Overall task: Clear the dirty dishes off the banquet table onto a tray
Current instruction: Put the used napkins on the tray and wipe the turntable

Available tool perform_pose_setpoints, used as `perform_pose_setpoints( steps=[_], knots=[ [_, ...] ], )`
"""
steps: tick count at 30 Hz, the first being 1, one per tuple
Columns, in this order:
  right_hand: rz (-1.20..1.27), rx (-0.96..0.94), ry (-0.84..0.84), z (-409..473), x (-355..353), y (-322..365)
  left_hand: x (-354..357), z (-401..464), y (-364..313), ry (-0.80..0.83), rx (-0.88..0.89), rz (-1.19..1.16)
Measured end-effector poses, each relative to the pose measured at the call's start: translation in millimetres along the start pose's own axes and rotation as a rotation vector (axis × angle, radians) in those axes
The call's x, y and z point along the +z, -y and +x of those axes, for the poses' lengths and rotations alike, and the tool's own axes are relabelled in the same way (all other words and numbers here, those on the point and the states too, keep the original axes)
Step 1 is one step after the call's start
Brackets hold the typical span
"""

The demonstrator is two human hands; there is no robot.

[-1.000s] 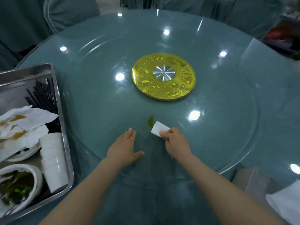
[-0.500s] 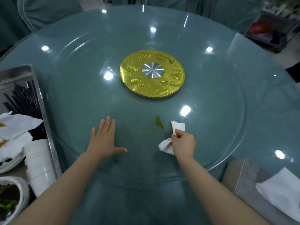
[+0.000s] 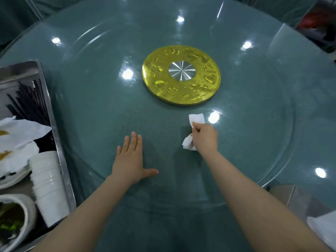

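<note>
Pinching a crumpled tissue [image 3: 195, 120] in our right grip [image 3: 205, 138], left grip [image 3: 130, 159] flat on the tabletop [image 3: 91, 106], we are risking smearing grease.

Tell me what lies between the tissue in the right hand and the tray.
Only the left hand, flat on the glass, lies between the tissue gripped by the right hand and the tray. Nothing else visible stands on that stretch.

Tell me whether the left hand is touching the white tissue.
Apart. The head view shows the left hand flat on the glass turntable, with bare glass separating it from the tissue pinched in the right hand.
</note>
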State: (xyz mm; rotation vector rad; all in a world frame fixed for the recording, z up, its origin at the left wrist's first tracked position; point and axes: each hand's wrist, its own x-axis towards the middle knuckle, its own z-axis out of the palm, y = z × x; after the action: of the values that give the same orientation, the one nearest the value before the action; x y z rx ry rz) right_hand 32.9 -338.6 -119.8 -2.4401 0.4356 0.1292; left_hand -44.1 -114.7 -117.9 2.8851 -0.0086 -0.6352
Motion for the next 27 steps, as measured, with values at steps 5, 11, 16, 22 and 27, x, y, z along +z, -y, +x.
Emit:
perform_pose_setpoints(
  steps=[5, 11, 16, 22, 27],
  knots=[
    [-0.087, -0.122, 0.114, -1, -10, -8, -1, -6, -11, 0.011, -0.002, -0.023],
    [-0.151, -0.163, 0.233, -18, -17, -20, -6, -7, -16, 0.078, 0.032, -0.118],
    [-0.040, -0.100, 0.333, -49, -30, -40, -8, -8, -21, 0.111, 0.065, -0.109],
    [-0.150, -0.272, 0.495, -95, -45, -66, -12, -11, -24, 0.184, 0.164, 0.026],
    [-0.153, -0.317, 0.419, -106, -54, -73, -10, -15, -30, 0.206, 0.217, 0.116]
  ],
)
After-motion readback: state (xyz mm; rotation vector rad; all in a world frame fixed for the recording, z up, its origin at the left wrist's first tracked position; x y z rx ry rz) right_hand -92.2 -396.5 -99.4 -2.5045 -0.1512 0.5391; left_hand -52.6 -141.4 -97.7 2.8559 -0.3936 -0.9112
